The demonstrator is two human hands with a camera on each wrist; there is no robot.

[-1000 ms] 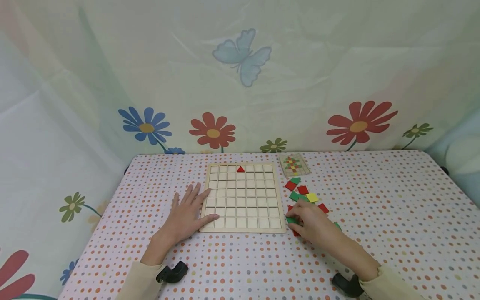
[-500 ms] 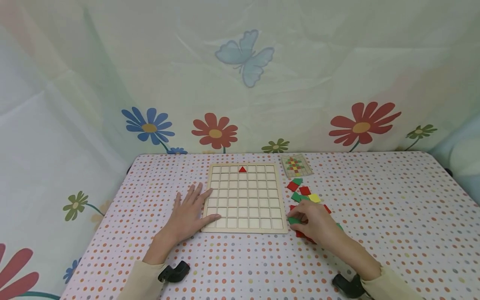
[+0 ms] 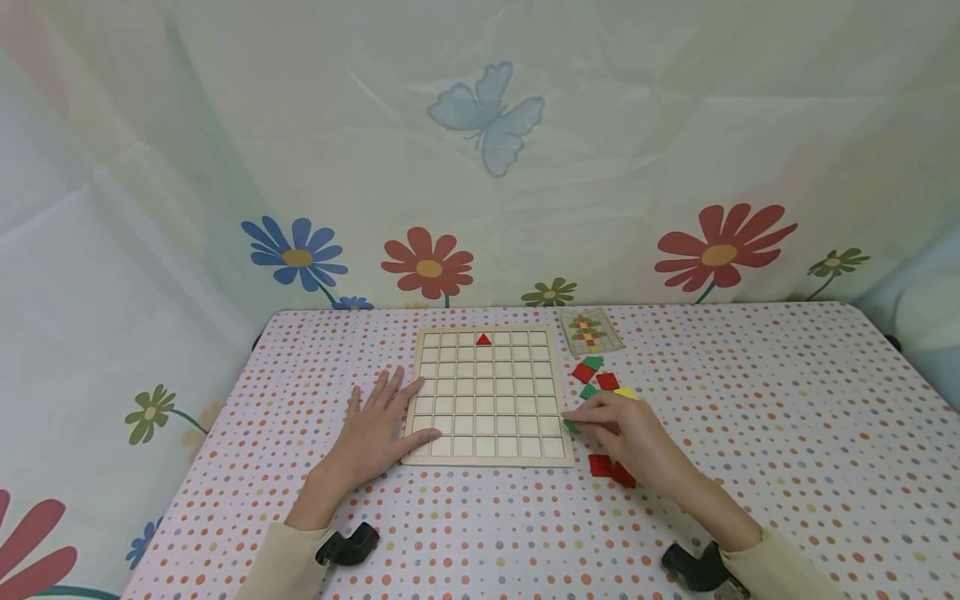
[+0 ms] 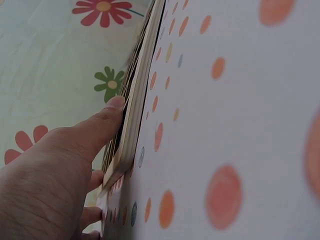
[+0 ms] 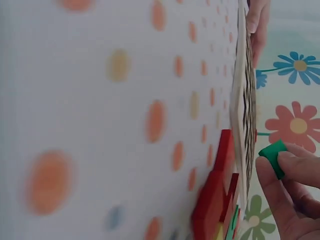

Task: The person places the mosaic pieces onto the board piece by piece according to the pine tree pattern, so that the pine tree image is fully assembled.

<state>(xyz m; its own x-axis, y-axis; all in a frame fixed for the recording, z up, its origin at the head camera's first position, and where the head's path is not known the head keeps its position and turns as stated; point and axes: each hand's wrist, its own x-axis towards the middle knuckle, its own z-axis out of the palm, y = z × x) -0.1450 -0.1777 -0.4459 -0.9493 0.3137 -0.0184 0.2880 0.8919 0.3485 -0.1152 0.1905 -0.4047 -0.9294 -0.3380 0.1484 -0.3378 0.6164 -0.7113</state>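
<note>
A wooden grid board (image 3: 487,462) lies in the middle of the table, with one red triangle tile (image 3: 483,340) in its top row. My left hand (image 3: 375,429) rests at the board's left side, fingers spread; its thumb lies over the lower left edge, as the left wrist view also shows. My right hand (image 3: 633,433) pinches a small flat green tile (image 5: 273,157) between thumb and fingers, close by the board's right edge. Below that hand lie red tiles (image 3: 601,465), and a yellow tile (image 3: 626,392) is partly covered by it.
A pattern card (image 3: 591,331) with a coloured tree design lies right of the board's top corner. Below it are more red tiles (image 3: 607,381) and green tiles (image 3: 593,362). A floral curtain (image 3: 600,167) hangs behind the dotted table.
My right hand has lifted the green tile off the loose tiles and brought it slightly up and left to the board's right edge. The left hand has stayed in place.
</note>
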